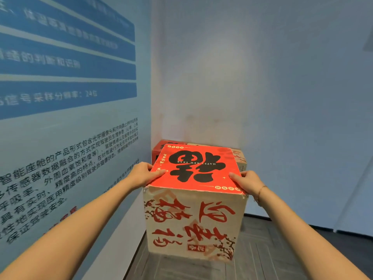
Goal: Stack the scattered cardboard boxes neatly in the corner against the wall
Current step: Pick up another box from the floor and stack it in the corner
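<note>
Along the left side runs a wall panel (pixel 66 122) printed with blue bands and dark Chinese text, blurred toward the top. In front of it the left arm reaches forward, bare to the wrist. The left hand (pixel 142 173) holds the upper left edge of the cardboard box (pixel 193 221): its thumb lies flat on the red top face, while the other fingers curl round the left side, mostly hidden.

The box is held between both hands, near the corner where the panel meets the plain pale wall (pixel 262 87). Its top is red with a large black character and the words HAPPY NEW YEAR; its near face is beige with red brush characters and plum branches. Whether its base touches the floor cannot be told.

Just behind it, against the corner, sit more boxes (pixel 161 147), only their red and beige tops showing.

The right hand (pixel 247 181) grips the upper right edge the same way, thumb on top, fingers wrapped round the side. A thin bracelet (pixel 260 190) circles that wrist.

Below lies dark grey striped carpet (pixel 268 245), with a black skirting along the right wall.
</note>
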`<state>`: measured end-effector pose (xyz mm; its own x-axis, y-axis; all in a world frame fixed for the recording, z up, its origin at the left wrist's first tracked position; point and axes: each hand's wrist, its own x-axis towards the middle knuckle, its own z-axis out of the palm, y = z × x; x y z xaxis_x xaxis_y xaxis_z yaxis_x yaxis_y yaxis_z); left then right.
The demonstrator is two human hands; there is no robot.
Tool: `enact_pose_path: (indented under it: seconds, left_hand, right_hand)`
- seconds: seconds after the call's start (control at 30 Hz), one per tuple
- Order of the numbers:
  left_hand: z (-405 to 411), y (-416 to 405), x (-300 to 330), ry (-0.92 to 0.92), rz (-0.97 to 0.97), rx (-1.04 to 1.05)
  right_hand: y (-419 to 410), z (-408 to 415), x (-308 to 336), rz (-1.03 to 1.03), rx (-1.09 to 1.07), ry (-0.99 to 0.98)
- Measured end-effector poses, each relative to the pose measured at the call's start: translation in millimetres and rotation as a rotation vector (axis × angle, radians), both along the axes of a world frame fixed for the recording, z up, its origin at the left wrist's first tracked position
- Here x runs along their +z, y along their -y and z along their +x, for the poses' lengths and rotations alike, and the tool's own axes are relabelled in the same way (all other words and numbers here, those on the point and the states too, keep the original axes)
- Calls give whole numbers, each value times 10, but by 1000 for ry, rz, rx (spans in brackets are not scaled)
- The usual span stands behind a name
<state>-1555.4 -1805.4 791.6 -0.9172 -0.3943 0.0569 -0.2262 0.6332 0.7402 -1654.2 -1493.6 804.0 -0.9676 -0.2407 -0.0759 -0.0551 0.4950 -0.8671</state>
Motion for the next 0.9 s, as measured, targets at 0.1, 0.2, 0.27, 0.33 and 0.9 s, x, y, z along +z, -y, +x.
enact_pose_path:
  seconds: [0.1,0.2,0.27,0.33,0.9]
  left_hand:
    - [-514,412,10,0,-8,-37]
    - [-979,802,52,13,-25,-53]
    - [-1279,1049,92,16,-29,-64]
    - [-1559,1265,139,17,-37,-77]
    - [-4044,2336,29,31,16,-73]
  right_hand:
    - [416,-470,-57,7,-38,-1]
    - [820,-851,-38,0,-68,17]
    - [1069,-1108,-19,-5,-81,13]
    - [1279,-1372,-7,-25,-95,10]
    - [2335,-3859,34,50,-58,-12]
